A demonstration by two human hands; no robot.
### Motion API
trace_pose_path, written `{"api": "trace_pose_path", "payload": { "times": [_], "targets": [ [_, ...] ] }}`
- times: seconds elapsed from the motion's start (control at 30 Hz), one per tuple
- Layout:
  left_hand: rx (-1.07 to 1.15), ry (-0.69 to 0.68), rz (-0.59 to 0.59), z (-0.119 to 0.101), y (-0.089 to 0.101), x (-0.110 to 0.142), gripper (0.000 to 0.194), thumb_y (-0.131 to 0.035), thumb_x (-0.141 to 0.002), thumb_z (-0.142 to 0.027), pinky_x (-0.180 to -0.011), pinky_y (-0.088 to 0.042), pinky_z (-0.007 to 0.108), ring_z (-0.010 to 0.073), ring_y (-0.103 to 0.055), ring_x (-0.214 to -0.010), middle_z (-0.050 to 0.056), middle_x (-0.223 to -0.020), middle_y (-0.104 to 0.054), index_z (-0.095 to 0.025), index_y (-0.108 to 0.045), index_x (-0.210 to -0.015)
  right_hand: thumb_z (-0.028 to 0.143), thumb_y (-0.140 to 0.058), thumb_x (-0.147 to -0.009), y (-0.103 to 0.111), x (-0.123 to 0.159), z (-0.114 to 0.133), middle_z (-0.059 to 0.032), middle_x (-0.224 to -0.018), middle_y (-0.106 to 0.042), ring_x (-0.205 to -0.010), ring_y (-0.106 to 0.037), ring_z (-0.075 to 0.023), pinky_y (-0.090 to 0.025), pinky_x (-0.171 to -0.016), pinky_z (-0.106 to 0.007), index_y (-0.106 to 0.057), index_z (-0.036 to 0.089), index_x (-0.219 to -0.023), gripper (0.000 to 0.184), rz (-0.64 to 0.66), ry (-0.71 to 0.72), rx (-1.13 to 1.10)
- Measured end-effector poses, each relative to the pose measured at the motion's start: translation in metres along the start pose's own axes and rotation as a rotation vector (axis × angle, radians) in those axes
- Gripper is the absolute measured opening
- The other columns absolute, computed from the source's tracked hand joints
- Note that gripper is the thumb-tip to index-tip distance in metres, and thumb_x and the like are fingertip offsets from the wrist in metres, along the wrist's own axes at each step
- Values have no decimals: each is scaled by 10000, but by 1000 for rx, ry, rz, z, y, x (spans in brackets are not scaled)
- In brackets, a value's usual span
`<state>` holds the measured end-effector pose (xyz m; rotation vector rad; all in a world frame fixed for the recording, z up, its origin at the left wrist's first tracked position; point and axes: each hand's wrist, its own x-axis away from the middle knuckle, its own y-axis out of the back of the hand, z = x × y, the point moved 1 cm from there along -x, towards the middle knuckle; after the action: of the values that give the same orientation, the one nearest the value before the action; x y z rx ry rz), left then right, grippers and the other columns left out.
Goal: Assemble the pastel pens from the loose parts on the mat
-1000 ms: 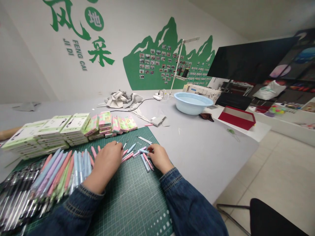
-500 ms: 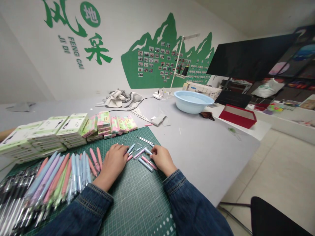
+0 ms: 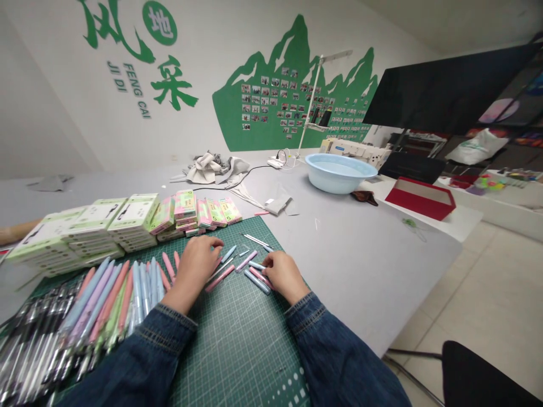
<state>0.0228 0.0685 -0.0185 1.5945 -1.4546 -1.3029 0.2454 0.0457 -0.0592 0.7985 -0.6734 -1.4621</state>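
Observation:
My left hand (image 3: 194, 270) lies palm down on the green cutting mat (image 3: 237, 345), fingers stretched forward over loose pink pen barrels (image 3: 220, 277). My right hand (image 3: 285, 275) rests to the right with its fingers curled in, fingertips pinched at a short pale blue pen piece (image 3: 257, 264). Several pink and blue pen parts (image 3: 244, 261) are scattered between the two hands. A long row of pastel pens (image 3: 110, 299) lies side by side to the left of my left hand.
Stacks of white-green boxes (image 3: 85, 226) and small pink-green boxes (image 3: 195, 210) line the mat's far edge. Dark pens (image 3: 25, 350) lie at the far left. On the grey table are a cloth heap (image 3: 212, 167), a blue basin (image 3: 339, 172) and a red box (image 3: 424, 198). A black chair (image 3: 487, 376) stands at lower right.
My left hand has slid forward over the pink barrels with its fingers stretching out. My right hand stays by the blue piece. The view has shifted slightly.

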Motion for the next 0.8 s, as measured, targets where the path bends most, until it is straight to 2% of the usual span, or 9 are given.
{"api": "trace_pose_path", "payload": {
  "times": [0.17,0.27,0.37,0.43,0.5,0.57,0.67,0.73,0.8],
  "targets": [
    [-103,-136,21,-41,-29,-8,169,-537,-791,-242,-795,-415,333,248,-539,-943,91,-874,-659,-201,-700,-773,121,-691,-632,1,0,-1,-48,-802,-681,-758,-583,-177,-357,-627,-256,-697,196,-746,137,-6,-18,1],
    [-148,-141,36,-48,-38,-9,150,-532,-790,-221,-763,-416,332,250,-535,-928,106,-863,-639,-184,-669,-742,115,-679,-635,0,0,-2,-49,-800,-682,-759,-584,-179,-357,-630,-261,-694,194,-749,139,-3,-15,1],
    [-97,-115,2,-45,-35,-6,122,-526,-793,-207,-788,-411,334,241,-546,-928,105,-857,-639,-173,-630,-737,100,-669,-627,1,0,0,-52,-794,-679,-755,-582,-180,-364,-639,-265,-691,186,-729,136,-12,0,-14],
    [64,-54,-39,-44,-30,-1,97,-525,-802,-225,-777,-421,326,218,-576,-872,80,-828,-646,-177,-607,-783,117,-669,-637,3,1,4,-53,-789,-675,-754,-577,-181,-376,-659,-272,-691,182,-723,110,-42,11,-62],
    [353,13,-29,-47,-29,8,98,-537,-808,-274,-726,-445,305,187,-605,-777,43,-783,-650,-190,-586,-820,163,-658,-673,6,2,11,-47,-791,-673,-745,-570,-177,-392,-682,-280,-697,185,-768,105,-93,20,-208],
    [727,77,43,-53,-32,19,129,-566,-790,-322,-661,-471,288,168,-622,-686,12,-720,-639,-198,-558,-823,213,-633,-715,8,4,18,-33,-784,-672,-711,-565,-163,-408,-671,-277,-692,184,-830,133,-99,29,-503],
    [1184,171,120,-62,-38,32,210,-638,-730,-337,-611,-502,282,155,-627,-605,-23,-639,-613,-200,-508,-821,274,-640,-727,7,8,25,3,-665,-628,-562,-500,-115,-375,-546,-239,-672,164,-821,148,13,2,-962],
    [1286,177,159,-62,-37,36,258,-675,-698,-341,-610,-511,284,153,-629,-591,-32,-609,-609,-197,-496,-816,300,-676,-705,6,10,27,23,-605,-589,-483,-421,-81,-314,-475,-217,-661,155,-787,168,84,-38,-1118],
    [1239,156,195,-53,-29,33,251,-651,-717,-376,-602,-509,284,164,-640,-611,-10,-629,-640,-190,-518,-820,317,-701,-688,6,11,27,24,-616,-592,-478,-415,-69,-313,-464,-206,-655,155,-770,188,105,-57,-1185]
  ]
}}
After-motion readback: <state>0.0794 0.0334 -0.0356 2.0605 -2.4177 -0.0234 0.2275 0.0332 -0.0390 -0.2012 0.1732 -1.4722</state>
